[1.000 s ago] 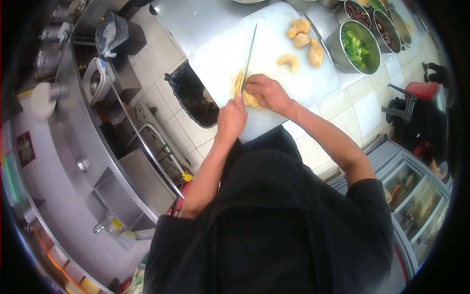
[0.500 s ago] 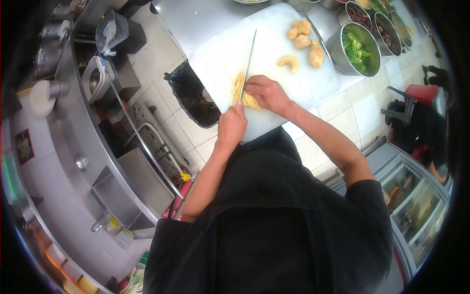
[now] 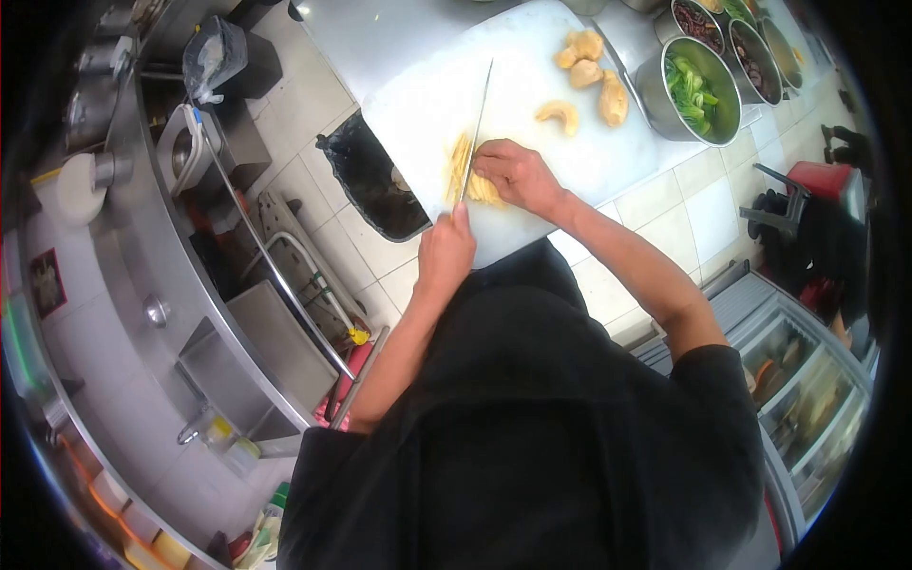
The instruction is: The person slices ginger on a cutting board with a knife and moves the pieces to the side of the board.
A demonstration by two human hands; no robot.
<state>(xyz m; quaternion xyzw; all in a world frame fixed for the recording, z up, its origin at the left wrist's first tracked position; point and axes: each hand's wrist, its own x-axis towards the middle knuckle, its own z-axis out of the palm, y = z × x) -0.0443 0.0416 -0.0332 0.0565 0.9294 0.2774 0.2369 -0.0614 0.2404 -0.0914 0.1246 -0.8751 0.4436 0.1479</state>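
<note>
My left hand (image 3: 446, 249) is closed around the handle of a knife (image 3: 482, 116), whose long blade points away across the white cutting board (image 3: 408, 104). Close against the blade, my right hand (image 3: 518, 178) has its fingers curled down on sliced ginger (image 3: 486, 193). Thin ginger strips (image 3: 458, 166) lie on the blade's left side. Farther back on the board are a curved ginger piece (image 3: 560, 118) and several peeled knobs of ginger (image 3: 613, 101). My fingers partly hide the slices under them.
A steel pot of green vegetables (image 3: 692, 95) stands right of the board, with more steel containers (image 3: 755, 62) behind it. Another blade (image 3: 622, 71) lies along the board's right edge. A black-lined bin (image 3: 375, 190) sits below the board's left edge. Steel sinks (image 3: 237, 380) are at left.
My left hand and the knife have shifted slightly toward me and left. My right hand stays on the ginger, barely moved. The ginger knobs lie as before.
</note>
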